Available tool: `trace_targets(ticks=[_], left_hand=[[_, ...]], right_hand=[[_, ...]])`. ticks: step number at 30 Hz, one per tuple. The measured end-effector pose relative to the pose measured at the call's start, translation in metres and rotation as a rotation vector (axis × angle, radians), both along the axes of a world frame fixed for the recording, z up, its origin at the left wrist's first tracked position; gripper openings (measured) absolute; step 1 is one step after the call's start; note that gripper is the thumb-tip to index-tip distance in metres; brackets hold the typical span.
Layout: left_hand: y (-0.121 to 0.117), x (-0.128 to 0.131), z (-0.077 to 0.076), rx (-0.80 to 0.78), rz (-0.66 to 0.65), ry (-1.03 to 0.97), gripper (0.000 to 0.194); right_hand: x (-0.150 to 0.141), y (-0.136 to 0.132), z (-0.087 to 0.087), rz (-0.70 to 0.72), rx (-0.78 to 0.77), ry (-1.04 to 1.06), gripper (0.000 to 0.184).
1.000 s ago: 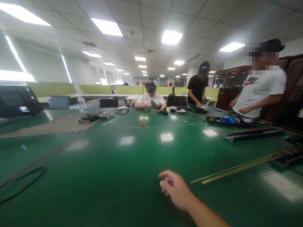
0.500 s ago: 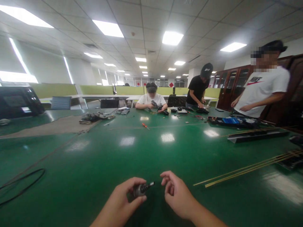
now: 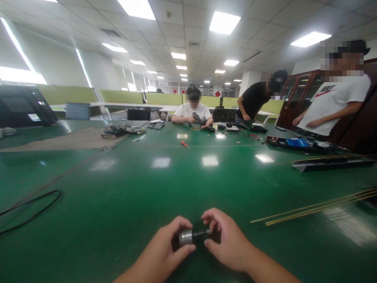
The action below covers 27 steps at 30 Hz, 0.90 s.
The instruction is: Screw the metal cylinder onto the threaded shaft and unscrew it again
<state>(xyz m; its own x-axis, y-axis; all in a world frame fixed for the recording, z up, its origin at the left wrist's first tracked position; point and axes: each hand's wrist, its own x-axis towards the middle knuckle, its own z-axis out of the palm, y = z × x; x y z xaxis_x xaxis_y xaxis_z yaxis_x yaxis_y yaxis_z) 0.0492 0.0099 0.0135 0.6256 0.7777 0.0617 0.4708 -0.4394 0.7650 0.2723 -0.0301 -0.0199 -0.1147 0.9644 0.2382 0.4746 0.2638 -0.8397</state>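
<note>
My left hand (image 3: 166,245) grips a silver metal cylinder with a dark stepped shaft (image 3: 186,237), its thumb below and its fingers above. The shaft lies nearly level and points right, towards my right hand (image 3: 225,239). That hand is open, fingers curved and thumb apart, around the shaft's tip. Whether its fingertips touch the tip, I cannot tell. Both hands are over the near part of the green table (image 3: 123,200).
Thin yellow rods (image 3: 306,210) reach in from the right, below a black channel (image 3: 332,163). On the left lies a black cable (image 3: 44,208). A red screwdriver (image 3: 184,144) rests farther back. Beyond are a tool tray (image 3: 297,144) and several people, one seated (image 3: 193,112).
My left hand has moved right and turned the cylinder more level, bringing its shaft tip to my right hand. The camera has tilted down. The person in black leans farther right.
</note>
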Motion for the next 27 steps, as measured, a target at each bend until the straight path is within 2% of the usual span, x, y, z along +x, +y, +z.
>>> trace_targets(ticks=[10, 18, 27], left_hand=[[-0.002, -0.001, -0.001, -0.015, -0.035, -0.016, 0.019], [0.000, -0.004, -0.009, -0.016, -0.046, -0.024, 0.019], [-0.001, -0.002, -0.010, -0.012, -0.043, -0.004, 0.020]], right_hand=[[-0.005, -0.004, 0.011, 0.083, 0.023, -0.030, 0.028], [-0.009, -0.006, 0.010, 0.083, 0.043, -0.053, 0.023], [-0.008, -0.004, 0.011, 0.099, 0.067, -0.025, 0.016]])
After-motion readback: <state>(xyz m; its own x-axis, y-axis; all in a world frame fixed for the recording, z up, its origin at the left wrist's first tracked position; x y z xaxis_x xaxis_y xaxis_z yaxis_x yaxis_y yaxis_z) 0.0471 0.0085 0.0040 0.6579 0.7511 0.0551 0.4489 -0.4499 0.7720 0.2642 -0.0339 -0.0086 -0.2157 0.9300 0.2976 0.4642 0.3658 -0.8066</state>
